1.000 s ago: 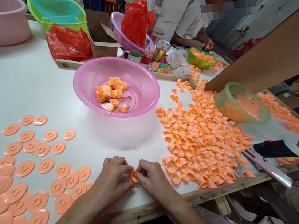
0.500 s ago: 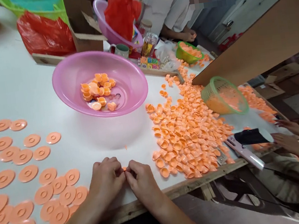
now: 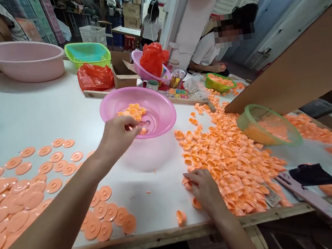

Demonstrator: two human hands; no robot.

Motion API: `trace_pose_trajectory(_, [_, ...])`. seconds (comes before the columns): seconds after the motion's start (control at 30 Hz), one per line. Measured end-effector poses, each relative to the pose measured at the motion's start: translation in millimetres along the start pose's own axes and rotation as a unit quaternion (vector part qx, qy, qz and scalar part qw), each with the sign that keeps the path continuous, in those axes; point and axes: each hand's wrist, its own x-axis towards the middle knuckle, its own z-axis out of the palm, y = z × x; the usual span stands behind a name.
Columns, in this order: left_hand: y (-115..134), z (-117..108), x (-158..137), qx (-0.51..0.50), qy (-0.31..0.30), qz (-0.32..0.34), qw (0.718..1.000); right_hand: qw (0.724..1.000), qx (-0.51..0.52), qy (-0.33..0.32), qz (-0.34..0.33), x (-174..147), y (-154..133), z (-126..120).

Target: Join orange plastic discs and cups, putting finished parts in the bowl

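Observation:
My left hand (image 3: 121, 135) reaches over the pink basin (image 3: 170, 120), thumb and fingers a little apart with nothing visibly held. Just beyond its fingertips is an orange piece (image 3: 143, 131), low in the basin. Several orange cup-shaped pieces (image 3: 135, 110) lie together inside, partly behind the hand. At the left edge of a large heap of small orange cups (image 3: 219, 158), my right hand (image 3: 203, 187) has its fingers closed around one orange cup (image 3: 187, 183). Another loose cup (image 3: 181, 217) rests near the table's front edge. Flat orange discs (image 3: 100, 210) lie left of centre.
More discs (image 3: 11, 202) pile up at far left. A green mesh basket (image 3: 267, 125) lies tipped right of the heap, beside a brown partition (image 3: 291, 51). A pink-handled tool (image 3: 313, 199) lies at the right edge. A co-worker (image 3: 208, 53) sits across the table.
My hands have parted: the left moved up over the basin, the right moved right to the cup heap and took hold of a cup. The view has shifted, showing more of the room.

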Motion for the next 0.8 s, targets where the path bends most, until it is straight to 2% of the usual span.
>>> trace_pose_trajectory(0.07, [-19.6,0.8,-35.9,0.05,-0.159,0.055,0.984,1.0,0.012,0.025,0.01,-0.4,0.7,4.8])
trace_pose_trajectory(0.13, [-43.7,9.1,-83.3,0.122,-0.296,0.075,0.944,0.998,0.023,0.049,0.024,0.7,-0.2,8.5])
trace_pose_trajectory(0.17, [-54.6,15.5,-105.3,0.145,-0.342,0.067,0.926,0.997,0.026,0.063,0.032,1.9,-1.1,9.8])
trace_pose_trajectory(0.2, [-63.4,23.1,-123.5,0.158,-0.356,0.062,0.919,0.996,0.028,0.076,0.042,3.7,-2.4,10.8])
trace_pose_trajectory(0.27, [-72.6,41.0,-144.4,0.157,-0.341,0.056,0.925,0.992,0.029,0.1,0.071,8.1,-5.9,11.7])
trace_pose_trajectory(0.37, [-68.3,67.1,-142.1,0.126,-0.28,0.05,0.95,0.986,0.012,0.133,0.103,12.5,-13.7,10.7])
trace_pose_trajectory(0.47, [-57.3,83.0,-129.4,0.099,-0.254,0.044,0.961,0.989,0.009,0.138,0.05,10.2,-22.5,9.8])
trace_pose_trajectory(0.67, [-54.3,88.6,-131.8,0.084,-0.26,0.067,0.959,0.986,0.037,0.159,-0.033,7.2,-30.1,15.7])
trace_pose_trajectory(0.73, [-55.4,88.6,-132.8,0.079,-0.254,0.059,0.962,0.983,0.046,0.173,-0.034,11.6,-29.6,16.0])
trace_pose_trajectory(0.8, [-56.0,88.3,-132.0,0.072,-0.258,0.047,0.962,0.976,0.065,0.209,-0.008,16.2,-30.9,13.0])
